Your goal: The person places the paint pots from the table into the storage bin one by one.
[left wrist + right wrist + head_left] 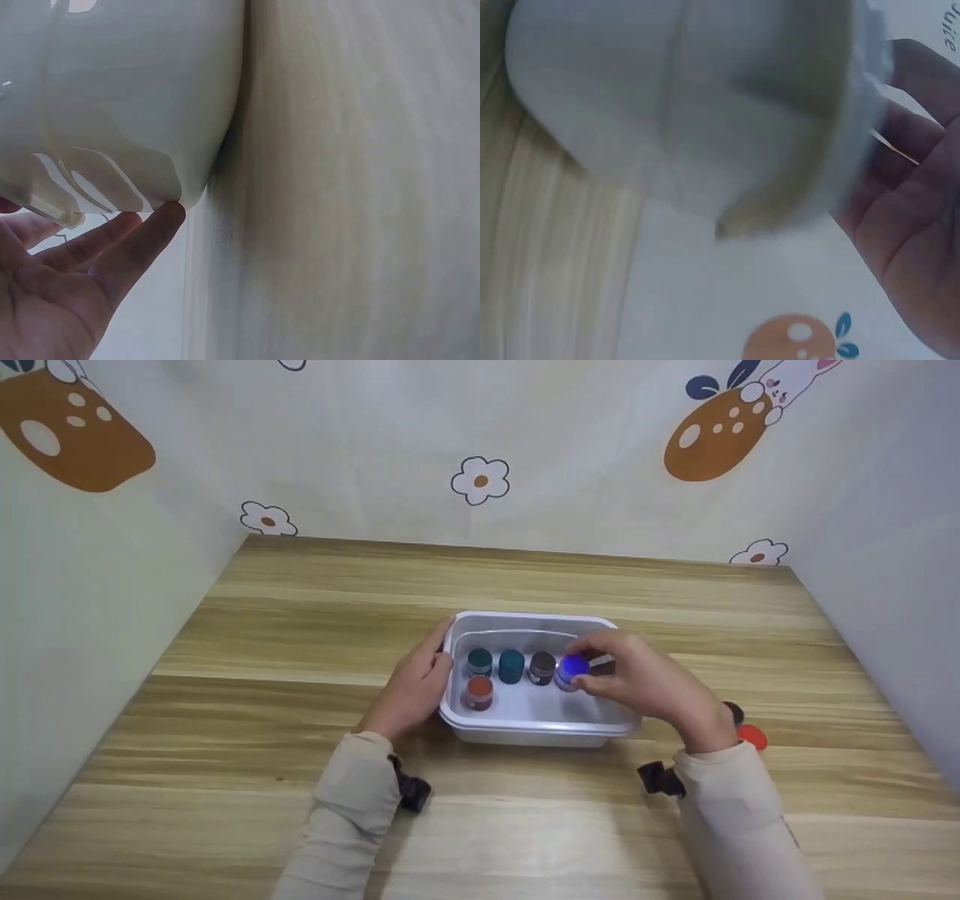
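Observation:
A white plastic tub (525,735) stands on the table. At its left end my left hand (409,690) holds it, thumb at the rim; in the left wrist view the fingertips (171,214) touch its outer wall. Reaching over the right end, my right hand (637,675) pinches a small jar with a blue lid (574,666) between thumb and fingers, inside the tub. To its left are a dark brown jar (542,667), a teal jar (511,666) and a dark green jar (480,661). An orange-brown jar (479,692) sits nearer me. The right wrist view hides the pinched jar behind the tub.
On the wooden table (225,735), a red round thing (752,737) and a black one (734,712) lie partly hidden behind my right wrist. A patterned white cloth wall (375,450) encloses the table's back and sides.

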Motion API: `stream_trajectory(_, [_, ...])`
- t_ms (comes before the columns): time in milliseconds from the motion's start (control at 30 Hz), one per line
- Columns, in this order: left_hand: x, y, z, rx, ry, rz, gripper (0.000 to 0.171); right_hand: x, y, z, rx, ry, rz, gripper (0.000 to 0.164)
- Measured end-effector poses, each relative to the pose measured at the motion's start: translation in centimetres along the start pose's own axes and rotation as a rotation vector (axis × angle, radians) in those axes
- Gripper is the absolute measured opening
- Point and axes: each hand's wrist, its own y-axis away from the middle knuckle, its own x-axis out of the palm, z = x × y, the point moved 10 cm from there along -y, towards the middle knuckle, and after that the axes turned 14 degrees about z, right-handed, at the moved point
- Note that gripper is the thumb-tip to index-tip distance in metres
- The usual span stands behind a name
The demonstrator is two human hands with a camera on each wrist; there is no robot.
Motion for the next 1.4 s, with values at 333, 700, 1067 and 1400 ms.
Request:
stream_trajectory(333, [-0.2,0.0,-0.2,0.013,-0.022,-0.01,0.056,2.9,-3.8,1.1,0.022,0.057,0.049,0.035])
stream_trajectory(700, [-0.2,0.0,-0.2,0.026,-0.024,-0.005,0.056,4.4,-5.5,1.8,-0.012,0.166,0.043,0.034])
stream_trajectory(1067, [-0.3,0.0,-0.2,0.04,-0.033,-0.016,0.056,5.2,-6.2,1.5,0.005,0.157,0.047,0.034])
stream_trajectory(1400, [-0.3,0.0,-0.3,0.041,-0.024,-0.011,0.056,5.4,-6.6,1.5,0.013,0.167,0.015,0.025])
